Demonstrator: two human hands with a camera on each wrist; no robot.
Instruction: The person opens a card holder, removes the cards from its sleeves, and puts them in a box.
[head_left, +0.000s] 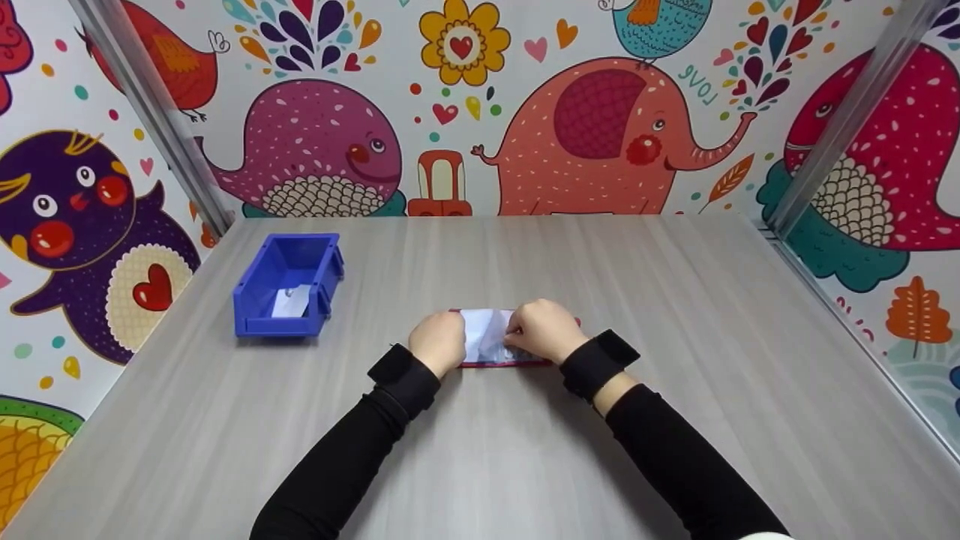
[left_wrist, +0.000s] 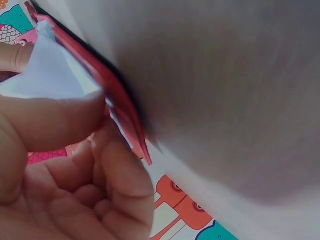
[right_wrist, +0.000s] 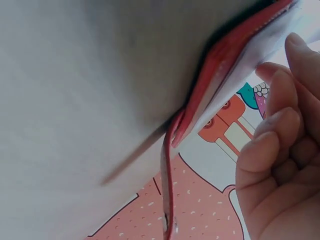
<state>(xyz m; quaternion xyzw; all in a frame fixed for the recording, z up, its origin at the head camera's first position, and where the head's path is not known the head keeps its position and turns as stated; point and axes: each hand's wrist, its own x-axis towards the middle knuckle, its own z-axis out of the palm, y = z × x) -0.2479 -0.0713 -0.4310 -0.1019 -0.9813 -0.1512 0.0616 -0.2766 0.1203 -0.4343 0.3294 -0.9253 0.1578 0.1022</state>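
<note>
A flat red wallet (head_left: 499, 365) lies open on the table, showing a whitish inside; a narrow strap (right_wrist: 168, 195) sticks out at its right end. My left hand (head_left: 439, 341) grips the wallet's left edge, with the thumb (left_wrist: 60, 117) on the inner side and curled fingers beneath. A thin translucent whitish sheet (head_left: 491, 334) stands up from the wallet's middle in a raised fold. My right hand (head_left: 546, 330) pinches this sheet between thumb and index finger, its other fingers curled. The wallet's right part is partly hidden under that hand.
At the back left of the table stands a blue plastic bin (head_left: 277, 326) with a white card-like piece (head_left: 291, 301) inside. Patterned wall panels (head_left: 450, 112) enclose the table at the back and sides. Both wrists wear black bands (head_left: 405, 381).
</note>
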